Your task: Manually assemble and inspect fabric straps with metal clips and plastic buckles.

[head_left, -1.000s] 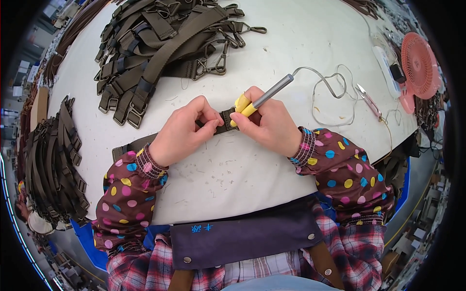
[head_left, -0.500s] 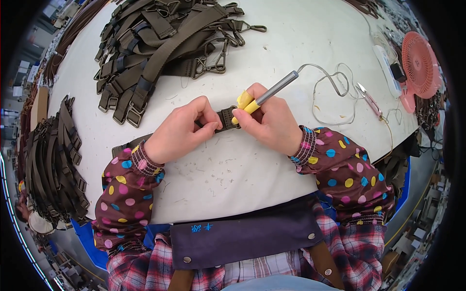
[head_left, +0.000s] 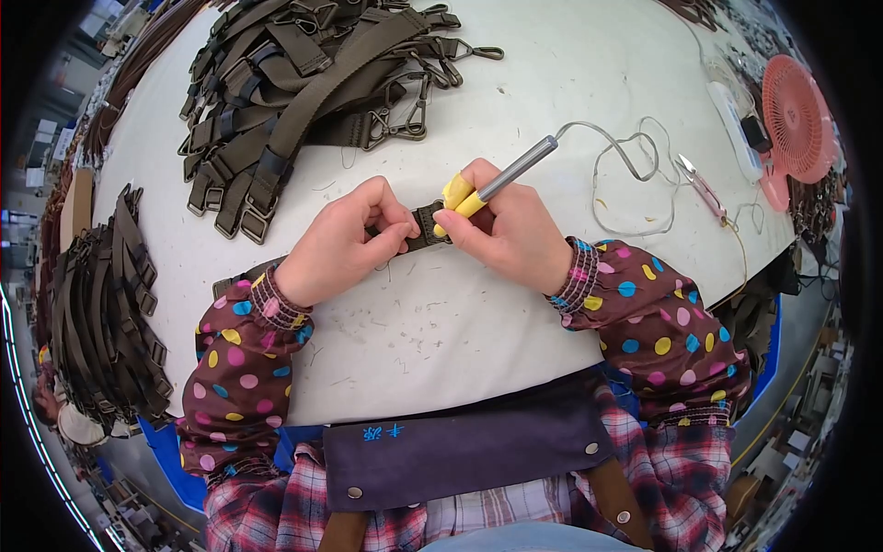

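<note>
A dark olive webbing strap (head_left: 426, 224) with a metal buckle at its right end lies across the white table, passing behind my left hand (head_left: 342, 237). Thumb and forefinger of that hand are pinched together at the strap, just left of the buckle. My right hand (head_left: 517, 232) is closed round a corded pen-shaped tool (head_left: 521, 167) with a grey handle and yellow grip. The tool's lower end is at the buckle; its tip is hidden by my thumb and the strap. Something yellow wraps my right forefinger. A short thread hangs below my left fingers.
A heap of olive straps with metal hooks and buckles (head_left: 303, 101) lies at the far left. More straps (head_left: 106, 313) hang over the left edge. On the right are thread snips (head_left: 702, 191), the tool's looping grey cord (head_left: 598, 189), a white power strip (head_left: 733, 124) and a pink fan (head_left: 796, 120).
The tool and my right hand have shifted slightly left along with the strap's buckle end. My left fingers have moved a little, and a short thread now shows beneath them.
</note>
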Tool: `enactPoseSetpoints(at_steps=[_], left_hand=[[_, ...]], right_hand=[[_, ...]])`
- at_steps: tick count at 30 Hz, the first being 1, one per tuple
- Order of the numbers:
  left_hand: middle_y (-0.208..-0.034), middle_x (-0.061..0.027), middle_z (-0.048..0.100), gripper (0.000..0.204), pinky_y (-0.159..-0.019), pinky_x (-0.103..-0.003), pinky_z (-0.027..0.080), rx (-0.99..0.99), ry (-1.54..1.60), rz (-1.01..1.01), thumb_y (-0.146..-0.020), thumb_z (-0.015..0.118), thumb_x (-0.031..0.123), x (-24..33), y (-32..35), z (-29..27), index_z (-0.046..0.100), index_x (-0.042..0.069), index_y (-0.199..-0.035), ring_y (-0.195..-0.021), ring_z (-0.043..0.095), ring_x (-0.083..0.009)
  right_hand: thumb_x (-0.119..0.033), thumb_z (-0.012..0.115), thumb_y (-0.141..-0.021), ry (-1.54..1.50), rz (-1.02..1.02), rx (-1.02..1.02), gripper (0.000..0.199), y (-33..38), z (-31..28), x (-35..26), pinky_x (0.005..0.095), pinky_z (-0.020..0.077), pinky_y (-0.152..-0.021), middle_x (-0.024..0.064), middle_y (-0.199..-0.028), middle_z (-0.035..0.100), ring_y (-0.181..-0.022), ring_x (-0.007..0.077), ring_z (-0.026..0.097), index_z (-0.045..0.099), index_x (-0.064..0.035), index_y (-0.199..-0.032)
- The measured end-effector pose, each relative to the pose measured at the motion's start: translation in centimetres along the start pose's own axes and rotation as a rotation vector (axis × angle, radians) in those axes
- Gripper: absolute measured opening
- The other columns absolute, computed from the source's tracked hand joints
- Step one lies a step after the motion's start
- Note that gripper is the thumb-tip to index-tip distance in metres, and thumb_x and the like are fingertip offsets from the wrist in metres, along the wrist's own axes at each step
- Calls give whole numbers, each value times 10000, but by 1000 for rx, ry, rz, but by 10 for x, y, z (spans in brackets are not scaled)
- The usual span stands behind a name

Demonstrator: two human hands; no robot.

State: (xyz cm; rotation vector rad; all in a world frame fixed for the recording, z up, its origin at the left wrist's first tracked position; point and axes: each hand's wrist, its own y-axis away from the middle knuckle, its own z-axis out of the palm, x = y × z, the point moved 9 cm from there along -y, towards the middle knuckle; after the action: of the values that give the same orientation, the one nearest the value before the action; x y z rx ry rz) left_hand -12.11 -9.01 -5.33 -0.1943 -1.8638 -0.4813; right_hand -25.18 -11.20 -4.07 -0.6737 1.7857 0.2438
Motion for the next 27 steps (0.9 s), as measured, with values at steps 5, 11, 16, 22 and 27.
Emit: enactPoseSetpoints(at_steps=[5, 11, 16, 22, 27], left_hand=[[-891, -63, 618, 95, -701, -230, 498, 9, 15, 1, -898, 545, 22, -1, 1, 1, 454, -1, -896, -775, 591, -90], [-884, -60, 614, 103, -699, -230, 497, 8, 20, -4, -899, 552, 29, 0, 1, 0, 453, 0, -894, -770, 587, -87], [-883, -60, 614, 110, -699, -230, 498, 13, 43, 17, -902, 552, 36, -1, -2, -2, 448, 4, -889, -770, 587, -88], [-853, -61, 616, 120, -690, -264, 498, -226, -325, -6, -859, 603, 44, 15, 7, 0, 511, 3, -924, -738, 601, -132], [-880, -66, 586, 160, -676, -317, 486, -162, -651, 198, -811, 665, 85, 45, -5, -2, 555, 48, -921, -740, 591, -212]], right_hand=[[-146, 630, -865, 15, -14, 4, 249, 1, 1, 0, 293, 441, -506, 98, -672, 594, -545, 185, 574, 423, -15, -913], [-146, 632, -863, 12, -9, 4, 255, 0, 2, 1, 301, 447, -511, 108, -678, 600, -548, 205, 583, 419, -14, -911], [-76, 608, -896, 4, 47, -28, 174, -1, 3, 3, 187, 399, -522, 11, -760, 551, -616, 24, 490, 445, -24, -932], [-87, 607, -891, -63, 76, 25, 169, 2, -3, 3, 187, 407, -529, 21, -759, 574, -626, 22, 507, 451, -30, -922], [-88, 601, -889, -116, 79, 17, 163, 3, -5, 4, 188, 411, -540, 22, -759, 580, -629, 27, 512, 450, -34, -921]])
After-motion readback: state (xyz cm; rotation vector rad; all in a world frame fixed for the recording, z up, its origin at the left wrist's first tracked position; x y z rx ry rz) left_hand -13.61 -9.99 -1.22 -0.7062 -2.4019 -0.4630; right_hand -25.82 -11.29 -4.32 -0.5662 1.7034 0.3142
